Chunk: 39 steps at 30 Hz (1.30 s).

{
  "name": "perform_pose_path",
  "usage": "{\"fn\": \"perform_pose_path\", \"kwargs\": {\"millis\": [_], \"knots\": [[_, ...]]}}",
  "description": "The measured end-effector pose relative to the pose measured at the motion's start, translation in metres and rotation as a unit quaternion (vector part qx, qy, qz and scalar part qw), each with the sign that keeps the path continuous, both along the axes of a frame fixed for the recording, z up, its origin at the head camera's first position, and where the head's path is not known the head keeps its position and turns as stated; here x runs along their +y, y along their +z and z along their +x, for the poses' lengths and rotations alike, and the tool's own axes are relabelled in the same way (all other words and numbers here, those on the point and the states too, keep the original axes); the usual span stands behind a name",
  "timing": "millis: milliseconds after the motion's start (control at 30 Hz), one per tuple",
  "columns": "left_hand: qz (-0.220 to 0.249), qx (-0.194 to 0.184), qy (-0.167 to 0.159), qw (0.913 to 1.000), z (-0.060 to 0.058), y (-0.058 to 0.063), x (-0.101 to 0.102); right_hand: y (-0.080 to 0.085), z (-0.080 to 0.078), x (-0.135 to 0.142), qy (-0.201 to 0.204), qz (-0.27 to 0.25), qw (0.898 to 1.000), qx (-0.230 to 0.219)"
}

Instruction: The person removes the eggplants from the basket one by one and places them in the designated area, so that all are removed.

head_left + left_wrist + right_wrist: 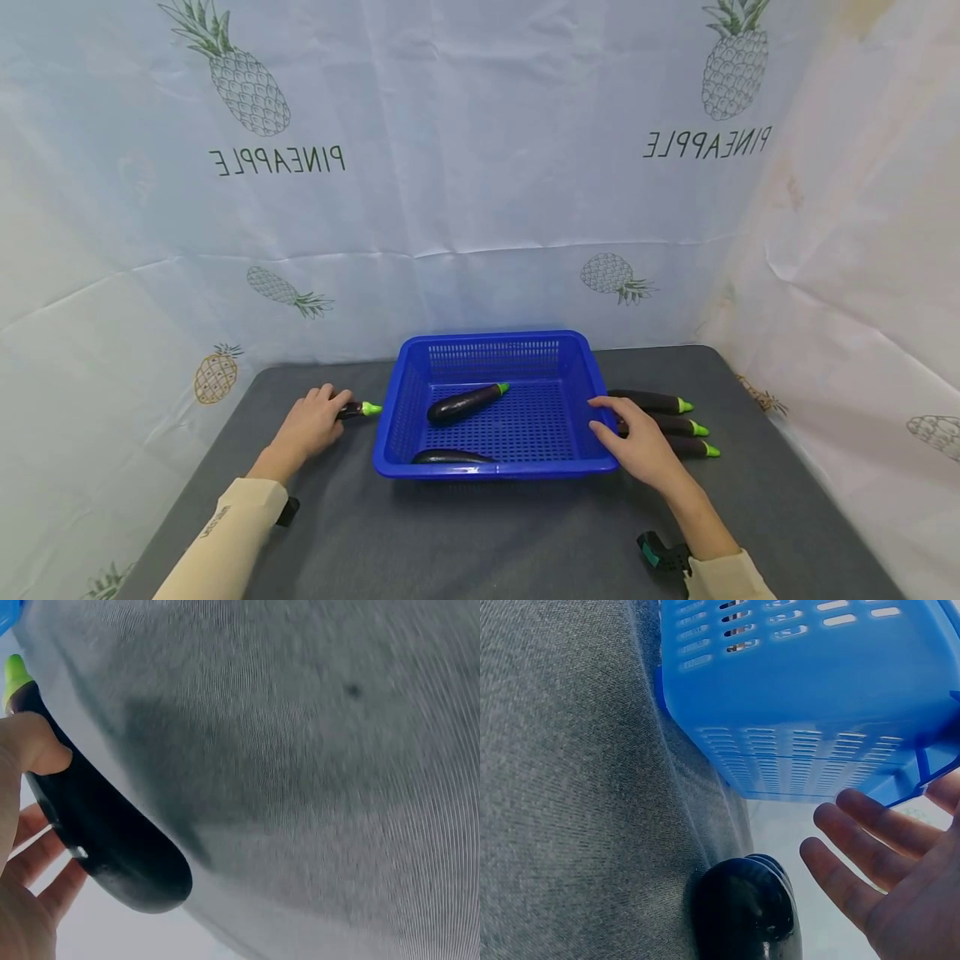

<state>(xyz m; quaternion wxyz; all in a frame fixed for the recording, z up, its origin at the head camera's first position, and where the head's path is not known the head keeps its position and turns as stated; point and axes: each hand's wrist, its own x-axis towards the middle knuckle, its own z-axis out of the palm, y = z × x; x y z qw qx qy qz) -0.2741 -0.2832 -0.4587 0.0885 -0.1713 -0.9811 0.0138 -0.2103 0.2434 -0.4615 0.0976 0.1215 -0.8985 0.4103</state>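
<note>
My left hand (312,422) grips a dark eggplant (105,817) with a green cap, thumb on one side and fingers on the other. In the head view most of that eggplant hides behind the hand, its cap pointing at the blue basket (495,472). Two eggplants lie in the basket, one eggplant (463,406) mid-floor and another eggplant (450,456) along the near wall. At the basket's right rim rests my right hand (637,442), thumb and a finger over the edge. Its other fingers (877,825) extend loosely outside the wall in the right wrist view.
Three more eggplants (678,425) lie side by side right of the basket, partly behind the right hand. All stands on a dark grey table (480,542). A white pineapple-print curtain (487,167) hangs behind and along both sides.
</note>
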Motion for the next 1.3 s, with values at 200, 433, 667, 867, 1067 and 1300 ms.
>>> {"fn": "perform_pose_path", "kwargs": {"millis": [200,433,667,867,1067,1300], "knots": [[-0.015,-0.017,-0.008,0.9997,-0.002,-0.010,0.011,-0.001,0.000,0.000,0.002,-0.002,1.000,0.000],[0.024,-0.047,0.013,0.9985,-0.003,-0.010,0.015,-0.001,0.000,-0.001,0.002,-0.002,1.000,-0.003],[0.058,-0.062,0.013,0.9963,-0.004,0.002,0.019,0.000,0.000,-0.001,0.001,-0.001,1.000,-0.004],[0.049,-0.072,0.005,0.9962,-0.004,0.021,0.029,0.001,0.000,0.000,0.000,0.000,1.000,-0.006],[0.061,-0.051,0.005,0.9968,-0.002,0.040,0.040,0.001,-0.001,0.000,0.001,0.001,1.000,-0.009],[0.090,-0.011,0.012,0.9959,0.002,0.062,0.062,0.001,-0.002,0.000,0.002,0.003,1.000,-0.007]]}}
